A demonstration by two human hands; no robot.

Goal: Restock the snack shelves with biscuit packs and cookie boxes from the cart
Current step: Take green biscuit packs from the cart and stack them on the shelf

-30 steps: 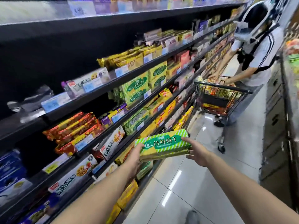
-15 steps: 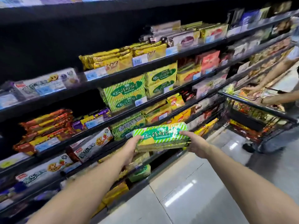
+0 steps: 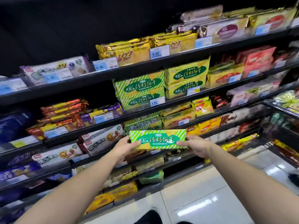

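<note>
Left grip point(image 3: 127, 146) and right grip point(image 3: 194, 146) clamp opposite ends of the green biscuit pack point(image 3: 157, 139) between them, probably light, slippery-wrapped and breakable.

Site was retail shop, snack aisle. Evidence:
- Long black tiered shelves point(image 3: 137, 68) ran full width, faced with packaged goods in repeated rows: green-striped biscuit packs point(image 3: 140, 88), yellow foil packs point(image 3: 129, 52), red boxes point(image 3: 257, 59).
- Blue-white price tags point(image 3: 155, 53) sat along shelf edges; 6.00 and 5.00 were readable.
- Wire shopping cart point(image 3: 281, 109), loaded with goods, stood at right.
- Glossy pale floor tiles point(image 3: 202, 199) lay underfoot.
</note>
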